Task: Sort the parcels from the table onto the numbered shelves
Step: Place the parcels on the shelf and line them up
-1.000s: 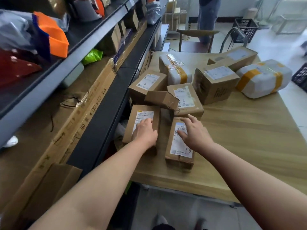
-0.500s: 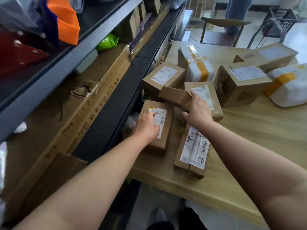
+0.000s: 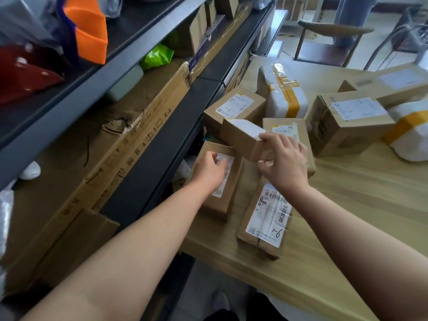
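Several cardboard parcels lie at the left end of the wooden table (image 3: 347, 216). My left hand (image 3: 209, 169) rests on a flat brown parcel (image 3: 220, 200) at the table's left edge, fingers curled over its white label. My right hand (image 3: 286, 162) grips the near end of a small tilted box (image 3: 240, 137), lifted above the others. A long parcel marked 1-6 (image 3: 266, 218) lies below my right wrist. Behind stands a box marked 1-6 (image 3: 234, 107).
Dark metal shelves (image 3: 148, 172) run along the left, holding a long flat carton (image 3: 129, 144), a green bag (image 3: 157, 55) and orange items (image 3: 92, 35). White taped parcels (image 3: 282, 93) and bigger boxes (image 3: 347, 121) sit further back. A chair (image 3: 328, 40) stands beyond the table.
My right hand left the long 1-6 parcel, reached forward and took hold of the small box, tilting it up. My left hand stayed on the flat parcel. The view moved closer.
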The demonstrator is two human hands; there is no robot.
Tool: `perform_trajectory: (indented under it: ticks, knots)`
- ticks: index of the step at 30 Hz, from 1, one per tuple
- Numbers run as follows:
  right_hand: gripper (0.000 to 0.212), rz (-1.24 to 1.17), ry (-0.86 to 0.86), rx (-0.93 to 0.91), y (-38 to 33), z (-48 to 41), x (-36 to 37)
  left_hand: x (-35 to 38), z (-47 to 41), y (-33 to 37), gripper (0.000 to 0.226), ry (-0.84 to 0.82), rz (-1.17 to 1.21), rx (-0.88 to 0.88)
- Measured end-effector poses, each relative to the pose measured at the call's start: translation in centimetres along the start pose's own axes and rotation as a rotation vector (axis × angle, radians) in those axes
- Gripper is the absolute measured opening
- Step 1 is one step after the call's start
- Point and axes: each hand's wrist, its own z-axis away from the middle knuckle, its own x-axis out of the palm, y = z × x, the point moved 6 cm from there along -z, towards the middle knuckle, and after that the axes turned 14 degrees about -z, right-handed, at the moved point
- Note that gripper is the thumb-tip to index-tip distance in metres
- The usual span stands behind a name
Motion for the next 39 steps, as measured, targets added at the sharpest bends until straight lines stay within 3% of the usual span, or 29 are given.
perform_trajectory:
  ticks: [4,6,11,15,19,21,23,26,29,31,33,36,39]
  knots:
    - [0.058,0.066,0.018,-0.117,-0.4,2.6,-1.7,1.0,1.0,1.9,0.044,-0.125,0.433,-0.11]
    - [0.064,0.042,-0.007,-0.126,-0.3,3.8,-2.1,1.9,1.5,2.9,0.045,-0.212,0.509,-0.102]
    - [0.06,-0.03,-0.08,-0.147,0.0,7.8,-3.5,5.1,2.5,4.0,0.05,-0.348,0.385,-0.062]
    - [0.041,-0.142,-0.099,-0.124,-0.1,11.5,-4.3,7.1,3.6,4.3,0.044,-0.419,0.206,0.023]
    - [0.03,-0.282,0.194,0.159,0.7,13.0,-5.6,7.5,3.9,5.2,0.044,-0.296,-0.031,0.154]
    - [0.037,-0.353,0.212,0.395,1.4,13.4,-5.5,7.5,4.2,5.6,0.039,-0.234,-0.075,0.194]
    - [0.04,-0.401,0.183,0.499,1.3,13.9,-5.2,7.4,4.9,5.8,0.039,-0.2,-0.094,0.226]
    - [0.045,-0.46,0.151,0.475,0.1,14.4,-4.5,7.1,6.4,5.6,0.069,-0.187,-0.13,0.24]
    - [0.053,-0.536,0.107,0.503,-0.3,14.5,-3.3,6.3,7.3,5.2,0.106,-0.187,-0.321,0.262]
    - [0.05,-0.587,0.092,0.525,-0.8,14.3,-2.9,5.7,7.0,4.4,0.113,-0.206,-0.395,0.24]
    - [0.044,-0.502,0.061,0.514,-1.6,14.2,-2.7,4.6,6.4,3.4,0.112,-0.168,-0.404,0.212]
    - [0.047,-0.18,-0.013,0.536,-2.0,14.2,-1.5,2.0,5.8,2.0,0.105,0.012,-0.436,0.204]
    - [0.072,-0.005,-0.189,0.664,-2.2,14.8,1.1,0.1,5.4,0.0,0.098,0.123,-0.536,0.17]
